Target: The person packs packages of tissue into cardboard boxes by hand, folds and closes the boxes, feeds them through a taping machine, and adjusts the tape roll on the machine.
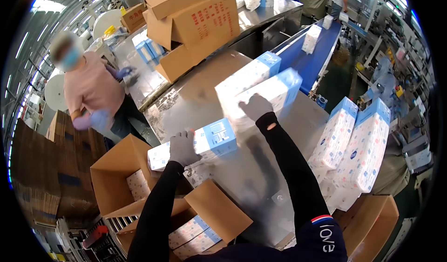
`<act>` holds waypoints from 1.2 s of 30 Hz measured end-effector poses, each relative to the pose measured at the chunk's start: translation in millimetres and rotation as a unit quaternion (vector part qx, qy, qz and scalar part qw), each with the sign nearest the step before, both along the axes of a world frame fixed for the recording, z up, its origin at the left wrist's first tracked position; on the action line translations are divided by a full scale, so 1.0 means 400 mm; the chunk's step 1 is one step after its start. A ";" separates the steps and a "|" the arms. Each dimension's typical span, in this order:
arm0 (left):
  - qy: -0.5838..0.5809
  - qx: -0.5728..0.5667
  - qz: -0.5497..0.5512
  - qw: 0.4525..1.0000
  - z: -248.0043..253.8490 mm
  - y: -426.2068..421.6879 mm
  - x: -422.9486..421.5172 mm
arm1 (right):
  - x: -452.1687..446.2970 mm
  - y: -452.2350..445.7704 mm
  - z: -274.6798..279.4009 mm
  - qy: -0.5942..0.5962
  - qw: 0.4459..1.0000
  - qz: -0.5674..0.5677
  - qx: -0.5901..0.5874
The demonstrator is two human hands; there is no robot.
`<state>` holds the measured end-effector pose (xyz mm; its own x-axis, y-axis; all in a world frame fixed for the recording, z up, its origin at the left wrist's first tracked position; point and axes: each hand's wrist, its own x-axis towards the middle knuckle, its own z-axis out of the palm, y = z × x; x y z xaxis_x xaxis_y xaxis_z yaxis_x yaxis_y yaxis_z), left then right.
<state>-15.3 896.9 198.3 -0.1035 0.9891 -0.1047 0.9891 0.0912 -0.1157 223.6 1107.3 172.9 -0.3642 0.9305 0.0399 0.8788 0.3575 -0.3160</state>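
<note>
My left hand [184, 149], in a grey glove, is wrapped over the middle of a long blue-and-white tissue pack [215, 138]. That pack lies at the metal table's near left edge, one end above an open carton. My right hand [256, 107], gloved too, has its fingers curled against the near side of another tissue pack [286, 87], blurred by motion; its fingertips are partly hidden. Right behind that one is a further tissue pack [267, 64]. Below my left arm, an open carton [219, 210] holds tissue packs [193, 236].
On the right stand two tall tissue packs [365, 145] above an open carton [372, 224]. A blue conveyor [321, 47] carries small packs at the back. Large cartons [200, 24] lie across the table. A co-worker [95, 82] stands at left, near another open carton [114, 178].
</note>
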 end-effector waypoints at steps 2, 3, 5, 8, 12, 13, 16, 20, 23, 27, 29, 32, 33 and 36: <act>0.014 -0.009 -0.004 1.000 0.005 -0.002 -0.002 | 0.039 -0.036 0.109 -0.054 0.996 0.055 -0.042; 0.020 -0.006 -0.008 1.000 0.005 -0.006 -0.004 | 0.074 -0.045 0.120 -0.102 0.990 0.085 0.042; 0.016 -0.001 -0.014 1.000 -0.003 -0.022 0.008 | 0.140 -0.030 0.061 -0.216 0.954 0.131 0.159; 0.026 -0.001 -0.050 0.998 0.003 -0.049 0.028 | 0.129 -0.045 0.042 -0.115 0.987 0.107 0.028; 0.077 0.132 -0.140 0.978 0.122 -0.154 0.058 | 0.091 -0.168 0.022 -0.081 0.996 -0.016 -0.029; 0.021 0.221 -0.154 0.963 0.125 -0.170 0.014 | 0.083 -0.181 -0.004 -0.086 0.995 -0.054 -0.011; -0.105 0.398 -0.184 0.893 0.431 -0.387 0.031 | 0.186 -0.164 -0.038 0.167 0.955 -0.070 -0.235; -0.218 0.341 -0.146 0.903 0.460 -0.730 0.041 | 0.254 -0.330 -0.045 0.601 0.701 -0.079 -0.376; -0.230 0.247 -0.088 0.937 0.410 -0.980 0.060 | 0.191 -0.571 0.206 0.639 0.686 0.013 -0.347; -0.173 -0.063 0.116 0.976 0.031 -1.075 0.086 | 0.032 -0.877 0.336 0.437 0.813 0.348 -0.164; -0.250 -0.214 0.076 0.941 -0.087 -1.093 0.133 | -0.115 -1.017 0.297 0.286 0.811 0.509 0.030; -0.178 -0.240 0.003 0.954 -0.119 -1.095 0.176 | -0.323 -1.073 0.060 0.038 0.764 0.644 -0.008; -0.172 -0.200 0.009 0.965 -0.120 -1.099 0.167 | -0.390 -1.095 -0.106 0.024 0.790 0.612 -0.035; -0.190 -0.266 -0.022 0.945 -0.160 -1.083 0.136 | -0.542 -1.174 -0.546 -0.126 0.832 0.541 0.012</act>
